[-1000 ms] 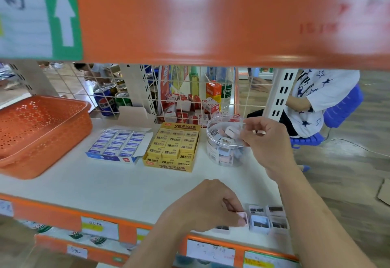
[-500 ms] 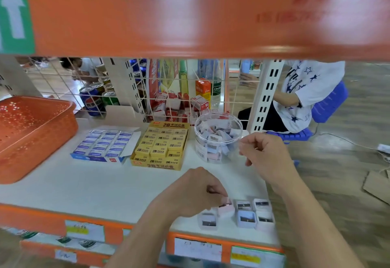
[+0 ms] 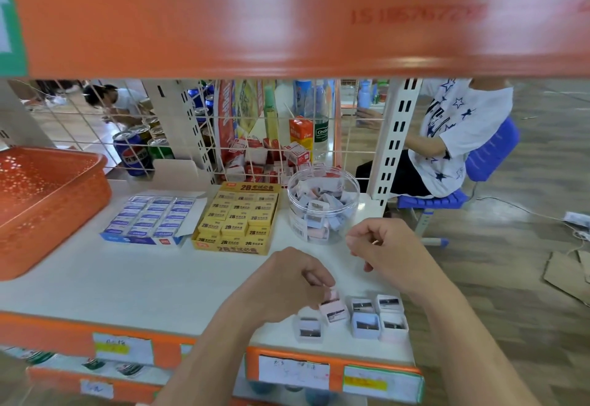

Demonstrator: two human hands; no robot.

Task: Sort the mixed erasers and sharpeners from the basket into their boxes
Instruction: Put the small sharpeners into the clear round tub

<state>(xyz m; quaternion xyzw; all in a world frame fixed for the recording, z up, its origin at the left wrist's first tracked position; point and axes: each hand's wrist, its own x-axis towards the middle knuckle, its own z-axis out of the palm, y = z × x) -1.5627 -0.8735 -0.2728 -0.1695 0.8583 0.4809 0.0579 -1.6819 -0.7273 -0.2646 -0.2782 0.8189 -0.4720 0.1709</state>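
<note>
Sharpeners [image 3: 365, 324] sat clustered at the front edge of the shelf [image 3: 127, 284], the left hand [image 3: 287, 284] pinching a pink sharpener [image 3: 333, 310] among them and the right hand [image 3: 389, 252] curled above, contents untellable, so sorting looked late-stage, next needing a lift into the clear jar [image 3: 322, 214].

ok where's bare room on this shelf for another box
The big bare patch of shelf lies in front of the blue box and yellow box, between the orange basket and the left hand. The front right corner is crowded: loose sharpeners, the left hand pinching a pink sharpener, the right hand close by. The jar fills the back right.
</note>
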